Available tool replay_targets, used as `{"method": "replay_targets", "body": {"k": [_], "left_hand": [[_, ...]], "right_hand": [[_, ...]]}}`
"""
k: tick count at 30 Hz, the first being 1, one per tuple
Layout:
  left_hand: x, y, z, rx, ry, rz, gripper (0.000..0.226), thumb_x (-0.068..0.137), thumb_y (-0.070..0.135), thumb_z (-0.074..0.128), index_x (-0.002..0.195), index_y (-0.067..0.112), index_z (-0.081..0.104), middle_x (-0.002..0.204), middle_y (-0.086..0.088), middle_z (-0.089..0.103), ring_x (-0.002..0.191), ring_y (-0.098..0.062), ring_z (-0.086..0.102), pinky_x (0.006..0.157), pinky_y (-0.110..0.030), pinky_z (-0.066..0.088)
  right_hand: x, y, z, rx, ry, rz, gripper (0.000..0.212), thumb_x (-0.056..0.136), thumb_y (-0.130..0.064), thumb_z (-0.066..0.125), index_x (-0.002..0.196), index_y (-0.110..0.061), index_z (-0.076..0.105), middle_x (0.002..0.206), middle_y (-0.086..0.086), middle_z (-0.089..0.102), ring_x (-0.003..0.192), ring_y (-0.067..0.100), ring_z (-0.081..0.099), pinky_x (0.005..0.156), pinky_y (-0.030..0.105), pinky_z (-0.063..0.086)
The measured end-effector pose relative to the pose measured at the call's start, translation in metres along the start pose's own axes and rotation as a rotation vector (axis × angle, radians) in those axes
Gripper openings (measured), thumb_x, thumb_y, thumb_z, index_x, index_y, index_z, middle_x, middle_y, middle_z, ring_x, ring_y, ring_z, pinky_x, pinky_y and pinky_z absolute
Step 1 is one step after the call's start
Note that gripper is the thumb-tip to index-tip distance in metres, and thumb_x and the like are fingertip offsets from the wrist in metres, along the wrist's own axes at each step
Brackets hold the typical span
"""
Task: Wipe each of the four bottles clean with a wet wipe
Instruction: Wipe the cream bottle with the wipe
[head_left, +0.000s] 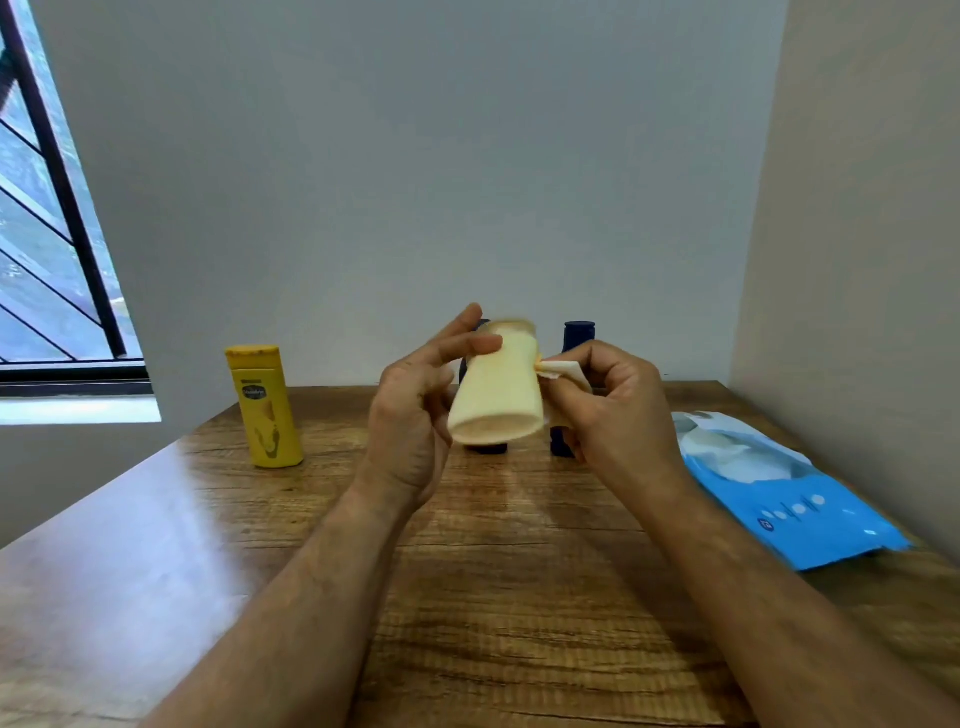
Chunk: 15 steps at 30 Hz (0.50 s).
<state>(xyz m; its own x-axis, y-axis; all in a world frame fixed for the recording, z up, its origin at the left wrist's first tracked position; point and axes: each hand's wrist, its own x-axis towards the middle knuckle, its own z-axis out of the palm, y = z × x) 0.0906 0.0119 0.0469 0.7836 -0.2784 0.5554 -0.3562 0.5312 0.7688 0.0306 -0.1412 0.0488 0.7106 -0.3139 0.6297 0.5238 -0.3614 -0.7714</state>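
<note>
Cream bottle (496, 387) held up off the counter (519, 571), tilted, base toward the camera. Left hand (410, 415) holds it from the left: fingers (467, 345) curled round its upper part, near the cap. Right hand (608, 405) at the bottle's right side, fingers (576, 358) curled, pinching a folded white wipe (563, 371) against the bottle's shoulder.

Behind the left fingers, mostly hidden by the cream bottle, a dark bottle (485, 447) stands on the counter. Behind the right fingers a second dark bottle (578, 332) stands upright, its cap showing above them. Well left of the left fingers, a yellow bottle (265, 408) stands upright. Right of the right hand, a blue wipe pack (779, 499) lies flat on the counter, flap open.
</note>
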Motion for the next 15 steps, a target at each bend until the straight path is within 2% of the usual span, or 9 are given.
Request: {"method": "replay_targets", "body": {"k": [2, 5, 7, 11, 15], "left_hand": [[-0.001, 0.000, -0.001, 0.045, -0.034, 0.010, 0.052, 0.078, -0.010, 0.038, 0.092, 0.014, 0.082, 0.133, 0.006, 0.068, 0.123, -0.007, 0.063, 0.081, -0.027, 0.058], [-0.001, -0.004, -0.002, 0.230, -0.122, 0.064, 0.045, 0.085, -0.015, 0.057, 0.112, 0.016, 0.077, 0.132, -0.005, 0.068, 0.124, -0.023, 0.064, 0.081, -0.029, 0.059], [-0.003, -0.007, -0.002, 0.371, -0.164, 0.130, 0.042, 0.085, -0.008, 0.069, 0.121, 0.014, 0.070, 0.127, -0.012, 0.068, 0.111, -0.026, 0.068, 0.076, -0.027, 0.058], [-0.005, -0.011, -0.004, 0.719, -0.146, 0.363, 0.039, 0.080, 0.018, 0.084, 0.116, 0.019, 0.070, 0.116, -0.003, 0.070, 0.109, -0.015, 0.067, 0.085, -0.020, 0.053], [-0.007, -0.017, -0.006, 0.858, -0.020, 0.375, 0.036, 0.073, 0.040, 0.084, 0.101, 0.024, 0.068, 0.092, 0.001, 0.071, 0.083, -0.018, 0.069, 0.064, -0.039, 0.058]], "right_hand": [[0.001, 0.002, -0.001, -0.023, 0.016, 0.019, 0.005, 0.088, -0.023, 0.073, 0.085, -0.026, 0.070, 0.084, -0.005, 0.073, 0.080, 0.012, 0.069, 0.060, 0.024, 0.057], [0.002, 0.004, -0.001, -0.019, 0.044, 0.069, 0.008, 0.086, -0.027, 0.075, 0.081, -0.026, 0.069, 0.077, -0.005, 0.071, 0.072, 0.012, 0.067, 0.054, 0.024, 0.051], [0.002, 0.005, 0.000, -0.030, 0.045, 0.081, 0.011, 0.085, -0.027, 0.075, 0.079, -0.020, 0.069, 0.071, -0.002, 0.069, 0.063, 0.010, 0.064, 0.050, 0.021, 0.048], [0.001, 0.004, 0.000, -0.087, -0.013, 0.057, 0.015, 0.086, -0.022, 0.075, 0.075, -0.014, 0.067, 0.068, 0.000, 0.067, 0.059, 0.009, 0.063, 0.050, 0.019, 0.050], [0.001, 0.001, -0.002, 0.027, -0.089, 0.065, 0.018, 0.086, -0.013, 0.072, 0.071, -0.016, 0.064, 0.056, -0.006, 0.061, 0.049, 0.006, 0.056, 0.042, 0.018, 0.042]]}}
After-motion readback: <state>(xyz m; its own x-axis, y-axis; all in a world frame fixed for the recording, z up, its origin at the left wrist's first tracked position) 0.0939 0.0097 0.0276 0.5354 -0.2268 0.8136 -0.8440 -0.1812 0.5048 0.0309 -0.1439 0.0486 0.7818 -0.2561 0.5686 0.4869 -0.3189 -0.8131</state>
